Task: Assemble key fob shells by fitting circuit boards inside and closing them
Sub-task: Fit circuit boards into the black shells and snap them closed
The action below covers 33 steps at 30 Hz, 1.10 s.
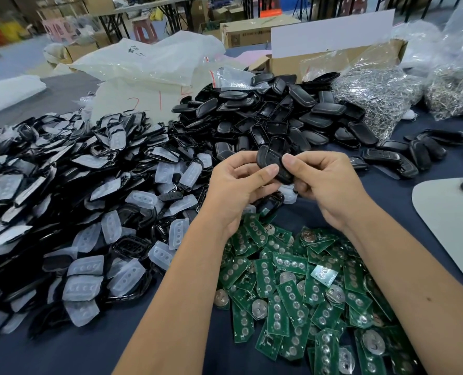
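Black key fob shell (272, 163) pinched from both sides, left hand (241, 185) thumb across its lower face with fingers (237, 161) curled behind, right hand (325, 182) thumb and forefinger clamped on its right end, held above the desk (149, 345) middle. Directly beneath, toward the near edge: loose heap of green circuit boards (306, 288), several with coin cells showing. Toward the left edge, a spread of black frames and translucent button pads (89, 212); toward the far edge, a mound of black shell halves (273, 117); at the far right corner, bagged metal rings (382, 96).
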Each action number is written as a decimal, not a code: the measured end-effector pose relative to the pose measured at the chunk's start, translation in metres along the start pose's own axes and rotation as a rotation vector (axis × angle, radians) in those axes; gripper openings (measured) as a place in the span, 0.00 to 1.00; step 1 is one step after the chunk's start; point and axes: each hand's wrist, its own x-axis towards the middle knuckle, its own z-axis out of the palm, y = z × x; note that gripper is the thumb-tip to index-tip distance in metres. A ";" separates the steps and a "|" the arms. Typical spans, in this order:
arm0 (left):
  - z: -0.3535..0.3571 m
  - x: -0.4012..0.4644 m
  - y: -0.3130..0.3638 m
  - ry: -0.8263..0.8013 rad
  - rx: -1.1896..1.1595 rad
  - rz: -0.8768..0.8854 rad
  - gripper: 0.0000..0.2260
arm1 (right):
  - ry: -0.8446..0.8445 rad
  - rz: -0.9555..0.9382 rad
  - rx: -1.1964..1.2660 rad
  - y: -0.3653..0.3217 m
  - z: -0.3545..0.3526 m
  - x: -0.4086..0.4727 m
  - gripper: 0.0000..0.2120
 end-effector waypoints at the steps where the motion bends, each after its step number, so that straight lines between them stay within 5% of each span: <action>1: -0.001 0.000 0.001 -0.008 0.003 0.007 0.05 | -0.008 0.006 0.015 0.000 0.000 0.000 0.11; 17: 0.002 0.000 -0.002 0.067 -0.020 -0.003 0.06 | 0.044 0.011 0.017 0.004 0.004 -0.001 0.13; 22: -0.001 0.000 -0.002 0.145 0.022 0.030 0.12 | -0.043 -0.112 -0.187 0.003 0.002 -0.003 0.01; 33: -0.015 0.003 0.001 0.140 0.140 0.081 0.09 | -0.121 -0.151 -0.328 0.004 -0.001 -0.003 0.14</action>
